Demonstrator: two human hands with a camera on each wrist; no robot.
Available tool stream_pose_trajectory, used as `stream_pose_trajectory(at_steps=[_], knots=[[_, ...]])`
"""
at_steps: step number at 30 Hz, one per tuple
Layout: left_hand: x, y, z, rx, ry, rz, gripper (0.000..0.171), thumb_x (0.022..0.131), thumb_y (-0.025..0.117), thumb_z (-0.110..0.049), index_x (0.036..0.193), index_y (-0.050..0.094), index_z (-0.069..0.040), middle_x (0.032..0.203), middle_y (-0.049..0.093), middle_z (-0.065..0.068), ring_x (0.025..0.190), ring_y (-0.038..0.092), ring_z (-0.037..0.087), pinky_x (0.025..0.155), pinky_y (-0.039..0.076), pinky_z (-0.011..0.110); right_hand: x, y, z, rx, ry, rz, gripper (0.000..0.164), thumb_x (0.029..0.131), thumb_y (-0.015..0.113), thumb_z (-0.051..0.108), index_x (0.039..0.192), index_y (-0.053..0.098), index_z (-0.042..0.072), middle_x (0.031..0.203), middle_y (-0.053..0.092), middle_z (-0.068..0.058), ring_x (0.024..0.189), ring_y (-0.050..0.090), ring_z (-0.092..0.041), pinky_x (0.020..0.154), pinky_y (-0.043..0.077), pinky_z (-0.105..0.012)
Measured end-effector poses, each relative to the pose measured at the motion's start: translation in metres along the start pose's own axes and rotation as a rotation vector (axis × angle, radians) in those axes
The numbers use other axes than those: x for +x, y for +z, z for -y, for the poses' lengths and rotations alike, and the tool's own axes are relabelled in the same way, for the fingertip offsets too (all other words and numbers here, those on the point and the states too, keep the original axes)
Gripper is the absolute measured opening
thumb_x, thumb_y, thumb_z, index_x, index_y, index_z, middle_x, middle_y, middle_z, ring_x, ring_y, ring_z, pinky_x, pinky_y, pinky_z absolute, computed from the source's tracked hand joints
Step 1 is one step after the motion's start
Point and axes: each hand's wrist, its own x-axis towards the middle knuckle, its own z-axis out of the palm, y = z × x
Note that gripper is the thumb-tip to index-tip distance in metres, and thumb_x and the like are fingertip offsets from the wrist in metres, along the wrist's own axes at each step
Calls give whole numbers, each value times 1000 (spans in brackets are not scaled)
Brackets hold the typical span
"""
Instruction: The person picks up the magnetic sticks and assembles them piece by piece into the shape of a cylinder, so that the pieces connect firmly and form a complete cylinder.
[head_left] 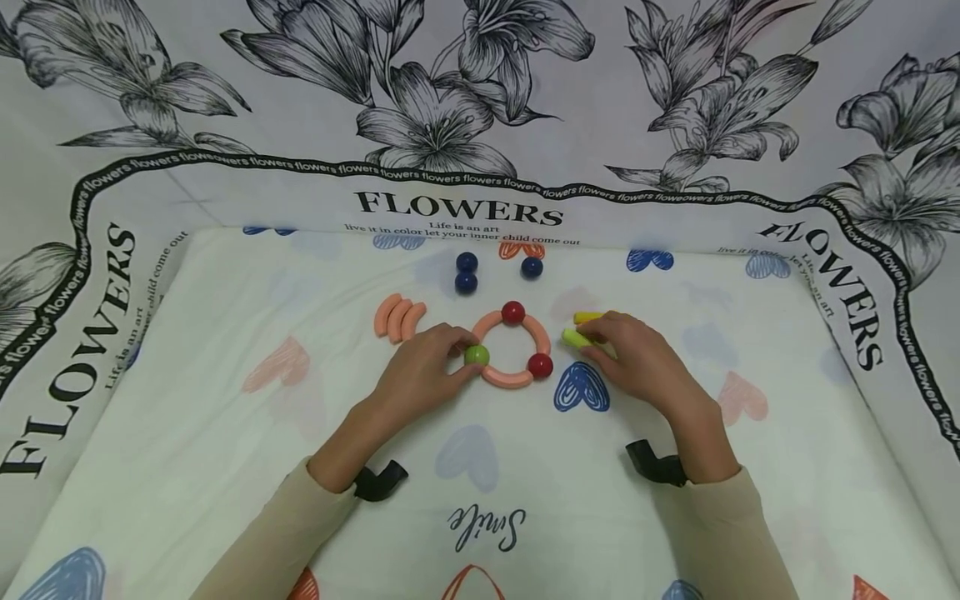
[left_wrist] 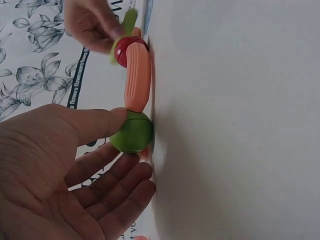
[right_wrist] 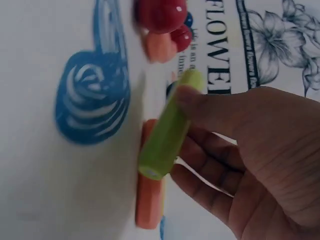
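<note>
A ring of salmon curved rods (head_left: pixel 508 379) and balls lies on the cloth: a red ball (head_left: pixel 513 312) at the top, another red ball (head_left: pixel 540 365) at lower right, a green ball (head_left: pixel 477 356) at the left. My left hand (head_left: pixel 424 364) pinches the green ball between thumb and fingers; in the left wrist view a curved rod meets this ball (left_wrist: pixel 132 133). To the right of the ring, my right hand (head_left: pixel 633 354) pinches a light green stick (right_wrist: pixel 171 127), tilted. Close by lie a yellow stick (head_left: pixel 587 317) and an orange stick (right_wrist: pixel 150 200), partly hidden behind the green one.
Three loose curved rods (head_left: pixel 400 318) sit left of the ring. Beyond it are two dark blue balls (head_left: pixel 467 273) together and one blue ball (head_left: pixel 532 267) apart. A heart-printed cloth (head_left: pixel 360 533) covers the surface; a flower-printed sheet (head_left: pixel 300 183) stands behind.
</note>
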Motion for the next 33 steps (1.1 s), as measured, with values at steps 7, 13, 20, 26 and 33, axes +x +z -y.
stream_pose_trajectory(at_steps=[7,13,20,26,33], knots=[[1,-1,0,11,-8,8,32,95,80,-33,121,76,-14,105,73,3,97,66,18,85,57,37,8,-4,19,212,-95,-76,34,101,72,12,133,67,5,124,69,-13,114,73,-29,103,60,-49],[-2,-4,2,11,-28,8,34,95,80,-34,122,76,-14,109,74,3,100,68,19,87,58,39,9,-4,45,349,-165,-160,35,98,77,14,130,66,6,121,74,-12,110,75,-28,96,63,-47],[-1,-2,1,8,-14,12,34,95,80,-34,122,75,-14,109,74,3,100,68,19,88,58,39,6,3,59,448,-210,-292,40,94,81,13,131,67,7,114,75,-9,105,74,-22,89,65,-42],[0,-1,-1,6,-26,14,34,94,81,-35,121,76,-16,109,74,2,101,68,18,88,58,39,15,18,60,537,-200,-291,37,96,79,15,130,66,6,118,73,-10,111,71,-23,90,65,-35],[0,-2,0,-6,-4,-2,31,94,81,-34,119,76,-16,107,73,1,100,68,17,87,58,39,22,38,73,710,-300,-257,29,95,78,5,122,67,5,114,72,-10,107,70,-20,91,63,-28]])
